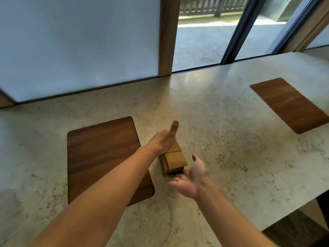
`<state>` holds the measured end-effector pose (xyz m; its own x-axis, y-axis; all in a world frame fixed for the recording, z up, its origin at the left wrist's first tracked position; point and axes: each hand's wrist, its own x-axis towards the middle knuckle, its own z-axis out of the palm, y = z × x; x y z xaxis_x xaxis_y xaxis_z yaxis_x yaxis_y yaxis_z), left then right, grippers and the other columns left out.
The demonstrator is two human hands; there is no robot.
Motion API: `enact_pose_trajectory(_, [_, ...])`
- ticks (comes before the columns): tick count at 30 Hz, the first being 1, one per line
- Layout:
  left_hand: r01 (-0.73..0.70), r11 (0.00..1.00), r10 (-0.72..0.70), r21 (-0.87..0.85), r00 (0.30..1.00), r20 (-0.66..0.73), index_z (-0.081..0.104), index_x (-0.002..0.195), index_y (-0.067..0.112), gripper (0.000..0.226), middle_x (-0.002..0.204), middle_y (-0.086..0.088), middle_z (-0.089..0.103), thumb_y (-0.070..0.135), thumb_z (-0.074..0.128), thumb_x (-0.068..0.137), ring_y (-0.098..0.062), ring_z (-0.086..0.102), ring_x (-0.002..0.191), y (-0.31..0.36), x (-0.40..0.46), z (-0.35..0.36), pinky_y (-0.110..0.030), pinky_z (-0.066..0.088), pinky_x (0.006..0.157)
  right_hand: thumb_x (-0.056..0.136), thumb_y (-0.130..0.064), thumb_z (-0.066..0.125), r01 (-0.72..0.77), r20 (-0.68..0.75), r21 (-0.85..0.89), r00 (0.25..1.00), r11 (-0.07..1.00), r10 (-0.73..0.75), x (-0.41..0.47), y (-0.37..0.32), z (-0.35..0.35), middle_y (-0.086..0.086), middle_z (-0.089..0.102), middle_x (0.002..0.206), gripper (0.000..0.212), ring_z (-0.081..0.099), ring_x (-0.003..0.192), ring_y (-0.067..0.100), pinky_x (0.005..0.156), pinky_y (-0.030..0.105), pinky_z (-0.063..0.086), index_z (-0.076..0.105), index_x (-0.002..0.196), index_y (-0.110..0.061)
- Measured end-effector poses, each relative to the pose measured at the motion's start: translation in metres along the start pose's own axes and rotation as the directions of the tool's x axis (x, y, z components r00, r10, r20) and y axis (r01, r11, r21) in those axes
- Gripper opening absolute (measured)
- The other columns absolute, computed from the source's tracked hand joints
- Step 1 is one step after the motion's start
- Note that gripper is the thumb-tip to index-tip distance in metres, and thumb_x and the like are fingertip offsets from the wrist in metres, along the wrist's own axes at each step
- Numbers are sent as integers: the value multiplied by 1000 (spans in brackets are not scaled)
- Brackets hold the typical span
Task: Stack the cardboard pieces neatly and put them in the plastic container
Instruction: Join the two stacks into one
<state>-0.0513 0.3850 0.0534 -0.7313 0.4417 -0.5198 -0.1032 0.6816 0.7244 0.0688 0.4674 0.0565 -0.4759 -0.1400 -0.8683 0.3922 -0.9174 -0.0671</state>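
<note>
A small stack of brown cardboard pieces (175, 160) lies on the stone counter (222, 122), its edges slightly uneven. My left hand (164, 138) rests flat against the far left side of the stack, fingers straight and thumb up. My right hand (189, 179) lies palm up at the near end of the stack, fingers relaxed and touching its near edge. No plastic container is in view.
A dark wooden inlay (99, 150) sits in the counter left of the stack, partly under my left forearm. A second wooden inlay (290, 106) lies at the far right. A wall panel and window run along the back; the counter's edge drops off at right.
</note>
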Motion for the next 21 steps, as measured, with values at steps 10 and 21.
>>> enact_pose_trajectory(10, [-110, 991, 87, -74, 960, -266, 62, 122, 5, 85, 125, -36, 61, 65, 6, 103, -40, 59, 110, -17, 6, -4, -46, 42, 103, 105, -54, 42, 122, -206, -300, 960, 946, -189, 8, -7, -26, 33, 40, 153, 82, 46, 138, 48, 110, 56, 44, 18, 161, 1])
enact_pose_trajectory(21, [276, 436, -476, -857, 878, 40, 33, 159, 8, 95, 156, -21, 46, 79, 20, 96, -40, 46, 141, -65, -22, 25, -56, 39, 113, 63, -96, 58, 211, 118, -946, 932, 248, -344, 58, -71, 2, 24, 62, 123, 86, 61, 117, 39, 107, 50, 48, 57, 104, -20])
